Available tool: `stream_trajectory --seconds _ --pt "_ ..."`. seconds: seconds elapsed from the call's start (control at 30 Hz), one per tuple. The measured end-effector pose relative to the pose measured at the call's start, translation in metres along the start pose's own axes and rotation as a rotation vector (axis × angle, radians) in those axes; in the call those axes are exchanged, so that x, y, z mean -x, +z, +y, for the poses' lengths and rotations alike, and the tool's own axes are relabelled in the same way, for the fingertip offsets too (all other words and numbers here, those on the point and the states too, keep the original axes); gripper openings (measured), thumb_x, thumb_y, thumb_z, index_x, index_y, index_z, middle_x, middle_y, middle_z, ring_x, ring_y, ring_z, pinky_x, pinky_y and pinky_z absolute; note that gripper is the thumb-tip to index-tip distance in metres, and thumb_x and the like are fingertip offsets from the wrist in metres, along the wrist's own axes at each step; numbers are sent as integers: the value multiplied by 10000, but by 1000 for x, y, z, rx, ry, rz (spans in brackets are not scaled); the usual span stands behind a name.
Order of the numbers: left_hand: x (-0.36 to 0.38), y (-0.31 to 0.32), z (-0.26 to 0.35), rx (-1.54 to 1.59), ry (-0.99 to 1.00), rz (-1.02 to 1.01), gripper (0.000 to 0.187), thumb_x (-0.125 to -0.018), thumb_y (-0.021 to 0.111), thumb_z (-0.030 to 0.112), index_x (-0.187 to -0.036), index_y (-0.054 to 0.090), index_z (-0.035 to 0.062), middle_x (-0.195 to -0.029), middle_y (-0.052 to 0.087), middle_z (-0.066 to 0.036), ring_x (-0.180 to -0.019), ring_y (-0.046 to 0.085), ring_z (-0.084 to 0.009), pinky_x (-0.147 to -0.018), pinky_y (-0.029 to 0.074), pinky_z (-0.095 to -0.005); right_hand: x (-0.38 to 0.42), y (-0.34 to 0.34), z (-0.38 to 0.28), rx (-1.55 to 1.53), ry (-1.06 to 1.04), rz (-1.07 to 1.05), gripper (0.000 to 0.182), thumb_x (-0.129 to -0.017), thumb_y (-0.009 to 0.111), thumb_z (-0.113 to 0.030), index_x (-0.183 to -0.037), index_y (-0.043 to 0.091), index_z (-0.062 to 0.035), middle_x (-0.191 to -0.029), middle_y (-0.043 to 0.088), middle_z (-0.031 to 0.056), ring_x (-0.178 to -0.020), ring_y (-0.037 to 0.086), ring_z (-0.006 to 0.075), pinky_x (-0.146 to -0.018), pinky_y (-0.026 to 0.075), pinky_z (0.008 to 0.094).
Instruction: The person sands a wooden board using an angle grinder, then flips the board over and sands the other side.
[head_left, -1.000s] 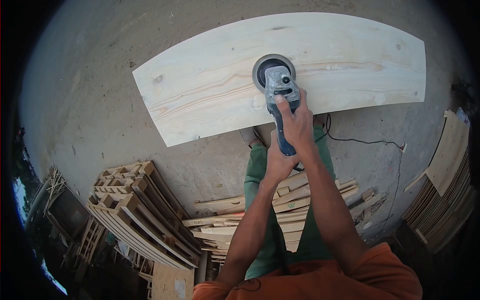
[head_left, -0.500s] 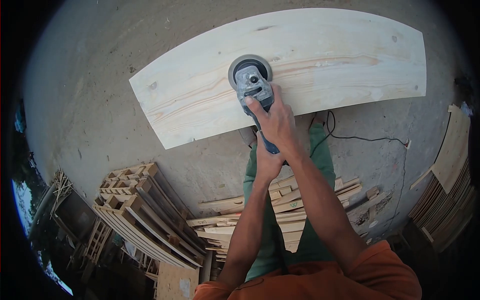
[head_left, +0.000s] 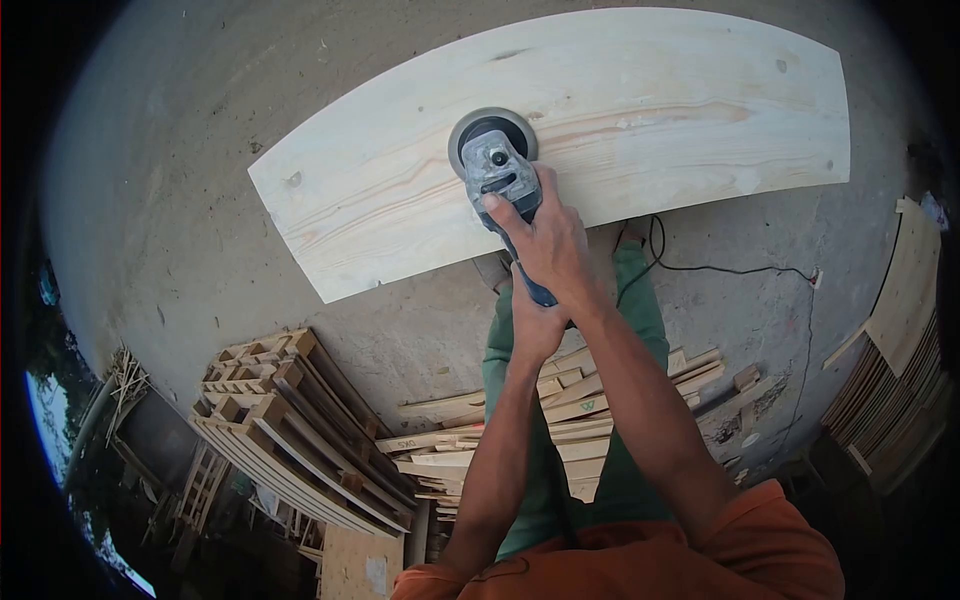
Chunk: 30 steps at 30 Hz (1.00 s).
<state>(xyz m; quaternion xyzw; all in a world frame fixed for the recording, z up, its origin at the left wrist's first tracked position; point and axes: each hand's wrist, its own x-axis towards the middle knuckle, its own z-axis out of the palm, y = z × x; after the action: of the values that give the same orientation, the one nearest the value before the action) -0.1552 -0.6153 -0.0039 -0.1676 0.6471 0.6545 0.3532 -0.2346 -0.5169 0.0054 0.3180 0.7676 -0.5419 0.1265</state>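
Observation:
A hand-held power sander (head_left: 500,175) rests with its round disc on a wide pale wooden board (head_left: 660,110), left of the board's middle. My right hand (head_left: 550,240) is wrapped round the body of the tool, thumb on its top near the head. Behind it, closer to me, my left hand (head_left: 535,320) grips the rear handle. The undersides of both hands' fingers are partly hidden. Knots and wavy grain show on the board.
Stacked pallets (head_left: 300,430) stand at lower left. Loose wooden slats (head_left: 570,430) lie around my legs. A black cable (head_left: 720,269) runs over the floor to the right. Thin boards (head_left: 890,400) are stacked at the right edge.
The sander and both hands have shifted slightly left in view. The board also appears slightly further left and higher. Both hands keep their hold.

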Motion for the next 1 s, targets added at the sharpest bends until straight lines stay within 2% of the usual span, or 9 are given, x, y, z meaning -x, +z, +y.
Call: stream_trajectory --seconds 0.1,0.2,0.33,0.7,0.77,0.83,0.9,0.93,1.0 --pt "-4 -8 10 22 -77 5 680 -763 845 195 -1286 439 39 -1150 599 -68 -1023 602 -187 -894 500 -334 -5 4 -5 -2 15 -22 914 -898 588 -696 -1379 395 56 -869 671 350 -873 688 528 -747 563 525" --pt "-8 7 5 -30 -8 -11 686 -764 847 204 -1287 435 39 -1163 600 -80 -1031 606 -192 -904 498 -338 -4 -13 2 -47 45 62 880 -891 600 -695 -1361 409 25 -865 675 334 -872 694 515 -740 559 532" --pt "-5 33 1 -89 -4 -39 724 -754 857 232 -1303 427 38 -1182 604 -103 -1056 611 -205 -923 492 -347 -3 -37 16 -102 18 91 815 -897 591 -691 -1329 432 -18 -874 686 303 -856 700 499 -729 558 532" --pt "-15 79 -1 33 -26 -52 759 -748 872 237 -1317 413 32 -1193 602 -105 -1068 606 -204 -935 493 -351 -16 -79 25 -76 20 59 799 -906 617 -644 -1335 422 1 -917 691 280 -866 705 478 -731 564 511" --pt "-13 85 4 -12 -69 -104 839 -760 872 277 -1403 392 32 -1297 570 -109 -1168 556 -195 -1019 437 -344 -17 -86 28 -57 0 41 790 -910 616 -635 -1334 427 4 -931 695 272 -870 709 468 -736 567 501" --pt "-3 101 5 -40 -89 -79 835 -759 868 287 -1398 395 35 -1283 571 -110 -1159 560 -202 -1010 442 -348 -14 -109 41 -192 62 160 775 -909 620 -634 -1339 440 -15 -949 699 275 -879 711 465 -749 566 499" --pt "-7 128 6 -66 -113 -66 828 -755 861 307 -1389 400 41 -1253 574 -113 -1141 568 -216 -994 452 -355 -19 -124 39 -212 67 92 799 -902 601 -669 -1350 441 -27 -966 698 287 -897 703 478 -777 550 530" --pt "-7 136 5 -21 -17 15 749 -751 862 227 -1325 417 40 -1186 586 -85 -1069 581 -189 -934 478 -340 -22 -123 38 -110 55 41 813 -901 586 -685 -1354 439 -26 -962 698 293 -903 697 489 -792 540 543" --pt "-12 126 3 10 4 45 739 -759 854 214 -1330 418 40 -1185 589 -84 -1066 583 -187 -927 482 -338 -26 -111 32 38 45 -45 855 -899 547 -724 -1368 429 -18 -928 690 316 -906 680 515 -822 517 572"
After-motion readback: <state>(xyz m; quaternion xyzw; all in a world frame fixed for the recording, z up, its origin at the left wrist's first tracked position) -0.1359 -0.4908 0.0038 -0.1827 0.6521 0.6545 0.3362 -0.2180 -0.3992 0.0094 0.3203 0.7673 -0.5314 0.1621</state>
